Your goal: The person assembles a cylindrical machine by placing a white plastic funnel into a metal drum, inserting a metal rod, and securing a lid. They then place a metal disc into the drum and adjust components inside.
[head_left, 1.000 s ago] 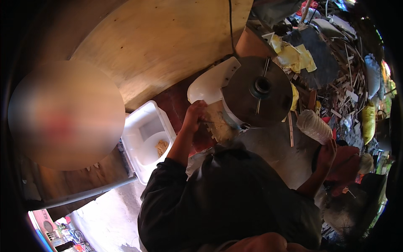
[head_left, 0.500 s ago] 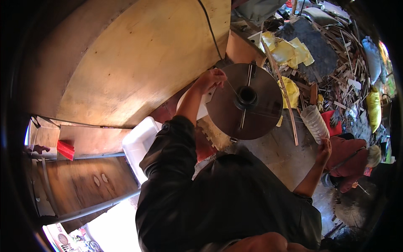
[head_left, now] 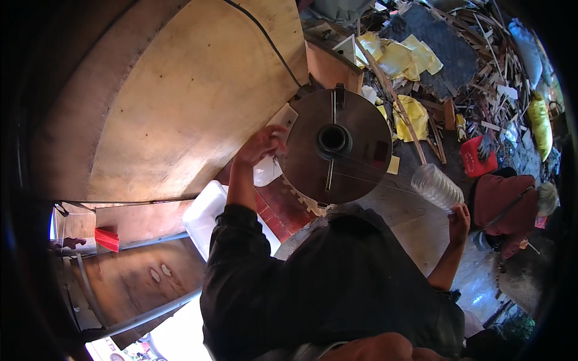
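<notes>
My right hand [head_left: 459, 222] grips one end of a clear ribbed plastic bottle [head_left: 438, 188], held tilted at the right. Its other end is by the lower tip of a long wooden stick [head_left: 397, 99]. In front of me stands a large dark round disc [head_left: 301, 150] with a raised hub [head_left: 333, 139] and a metal bar across it. Thin pale lines run from the disc toward the bottle. My left hand [head_left: 265, 144], bent at the fingers and smeared by motion, is raised beside the disc's left edge; whether anything is in it I cannot make out.
A large curved wooden panel [head_left: 192, 90] fills the upper left. A white plastic tub [head_left: 208, 210] is beside my left arm. Wood scraps and yellow sheets [head_left: 412, 120] litter the upper right, near a red container [head_left: 478, 156]. A person [head_left: 506, 207] in a dark red top bends at the right.
My left hand has drawn back from over the disc's upper left edge to beside it, leftward and down. My right hand still holds the bottle. The view has shifted slightly.
</notes>
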`<state>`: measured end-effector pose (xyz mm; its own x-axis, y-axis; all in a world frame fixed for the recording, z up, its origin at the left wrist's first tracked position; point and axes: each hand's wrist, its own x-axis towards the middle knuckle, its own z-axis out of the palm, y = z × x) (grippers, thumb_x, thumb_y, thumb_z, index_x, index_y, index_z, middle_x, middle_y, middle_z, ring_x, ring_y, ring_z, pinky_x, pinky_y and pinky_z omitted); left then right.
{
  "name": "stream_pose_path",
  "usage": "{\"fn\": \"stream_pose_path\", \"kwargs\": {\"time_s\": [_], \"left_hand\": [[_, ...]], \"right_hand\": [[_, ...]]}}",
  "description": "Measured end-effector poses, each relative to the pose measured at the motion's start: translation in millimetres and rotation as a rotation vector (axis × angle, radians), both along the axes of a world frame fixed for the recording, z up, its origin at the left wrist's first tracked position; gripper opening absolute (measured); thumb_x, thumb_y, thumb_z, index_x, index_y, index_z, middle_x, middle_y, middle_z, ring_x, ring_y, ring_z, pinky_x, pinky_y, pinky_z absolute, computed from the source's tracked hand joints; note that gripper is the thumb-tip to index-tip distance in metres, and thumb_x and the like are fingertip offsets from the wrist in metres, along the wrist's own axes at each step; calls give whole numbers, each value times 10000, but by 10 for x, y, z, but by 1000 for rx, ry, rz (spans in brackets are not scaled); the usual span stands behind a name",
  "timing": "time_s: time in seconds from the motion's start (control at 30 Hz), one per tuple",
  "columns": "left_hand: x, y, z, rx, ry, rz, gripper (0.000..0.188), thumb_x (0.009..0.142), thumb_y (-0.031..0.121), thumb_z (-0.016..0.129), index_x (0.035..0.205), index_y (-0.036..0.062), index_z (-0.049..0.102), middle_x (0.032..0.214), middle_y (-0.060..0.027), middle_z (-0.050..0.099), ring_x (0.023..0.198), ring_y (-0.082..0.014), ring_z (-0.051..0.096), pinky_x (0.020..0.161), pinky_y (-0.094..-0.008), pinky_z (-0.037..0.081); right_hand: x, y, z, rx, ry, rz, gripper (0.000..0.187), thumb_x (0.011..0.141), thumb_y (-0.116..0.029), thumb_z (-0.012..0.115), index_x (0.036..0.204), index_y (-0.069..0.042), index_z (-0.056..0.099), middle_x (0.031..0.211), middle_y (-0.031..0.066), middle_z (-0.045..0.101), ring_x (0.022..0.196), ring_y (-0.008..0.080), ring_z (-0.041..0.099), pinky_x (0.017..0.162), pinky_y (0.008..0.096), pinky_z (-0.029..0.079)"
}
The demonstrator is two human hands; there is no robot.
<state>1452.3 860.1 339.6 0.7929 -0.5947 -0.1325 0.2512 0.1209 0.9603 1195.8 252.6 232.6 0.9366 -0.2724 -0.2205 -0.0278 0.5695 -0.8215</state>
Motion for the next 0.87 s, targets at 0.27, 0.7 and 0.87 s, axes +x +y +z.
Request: {"fn": "stream_pose_path", "kwargs": {"time_s": [0.27,0.7,0.87], "left_hand": [[277,-31,-193,-328,-1,145,552,862,151,609,1369,92,401,1059,-120,637,586,-44,379,504,-165,315],[1201,-1021,-576,448,-482,274,300,804,56,606,1103,28,583,991,-54,654,801,-114,596,672,-242,482],[496,-836,-491,983,-737,223,241,786,88,655,1025,86,631,947,-79,624,899,-209,619,829,-322,492]], "right_hand": [[147,194,-106,152,-81,15,70,914,-120,560,942,-58,576,856,-9,582,659,45,441,580,200,353],[176,470,-390,31,165,-181,144,915,-181,562,860,-60,618,617,-74,477,477,4,330,434,177,246],[130,235,-531,-363,374,-244,156,896,-227,567,827,-90,593,733,-13,604,475,28,379,442,189,295]]}}
